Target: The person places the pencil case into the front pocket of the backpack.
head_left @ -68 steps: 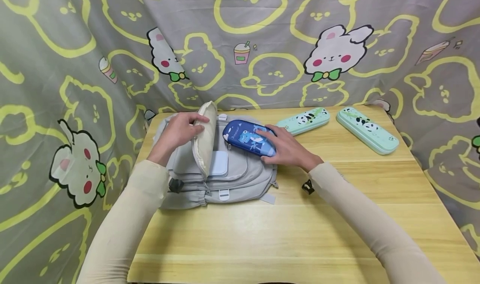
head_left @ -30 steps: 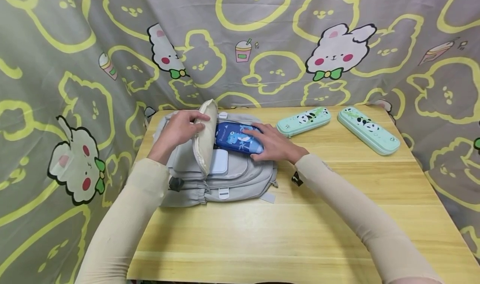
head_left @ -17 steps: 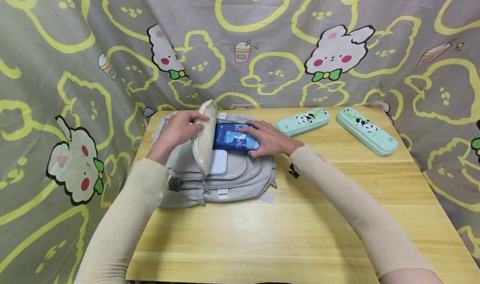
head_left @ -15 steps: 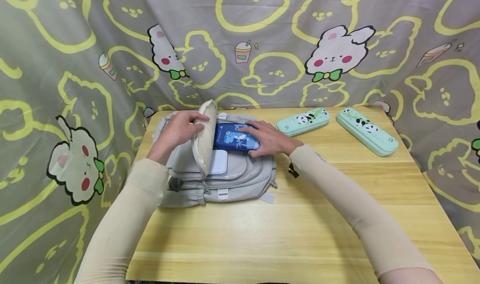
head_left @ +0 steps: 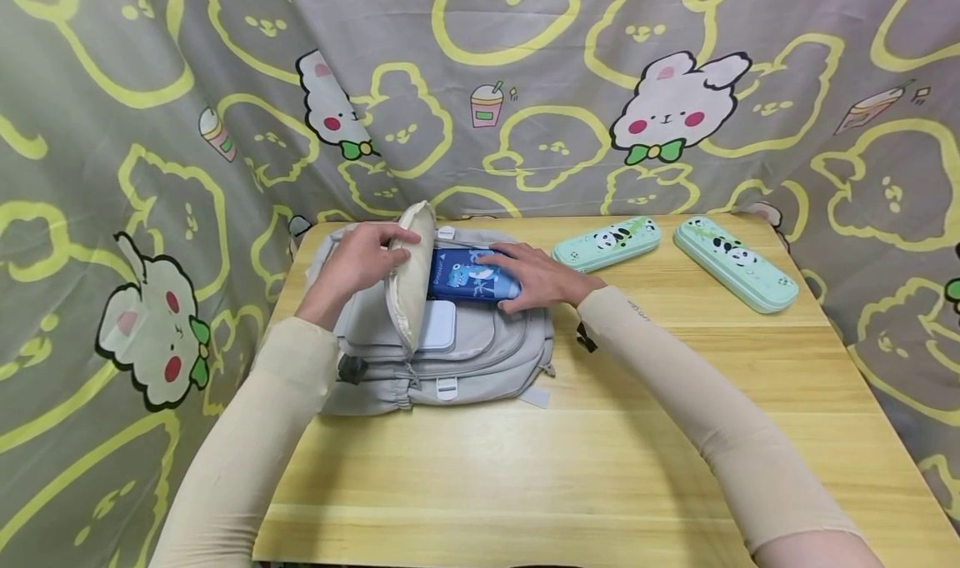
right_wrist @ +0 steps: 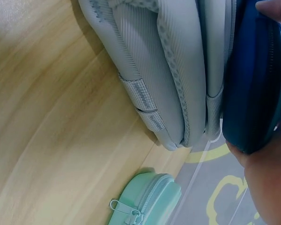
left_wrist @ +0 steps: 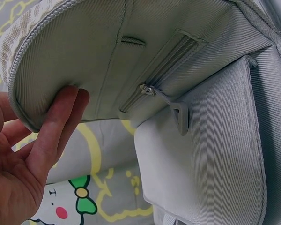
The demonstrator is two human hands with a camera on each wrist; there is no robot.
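Note:
A grey backpack (head_left: 487, 381) lies on the table with its front flap (head_left: 411, 301) lifted. My left hand (head_left: 358, 261) pinches the flap's upper edge; in the left wrist view the fingers (left_wrist: 61, 117) press its grey lining, near a zipped inner pocket (left_wrist: 171, 61). From the right, my right hand (head_left: 546, 276) grips a dark blue pencil case (head_left: 467, 275) with a dinosaur print. The case's left end is hidden behind the flap. Seen from the right wrist, the case (right_wrist: 250, 89) lies against the backpack's side, between thumb and fingers.
Two mint-green panda pencil cases, one nearer (head_left: 606, 245) and one farther right (head_left: 735, 264), lie behind my right arm. A pale blue square patch (head_left: 437, 326) shows on the backpack front. Patterned curtain (head_left: 547, 77) borders the wooden table (head_left: 570, 485).
My right hand has shifted left with the blue pencil case, whose left end has passed behind the flap. The left hand keeps its place. During the last half second almost nothing moves.

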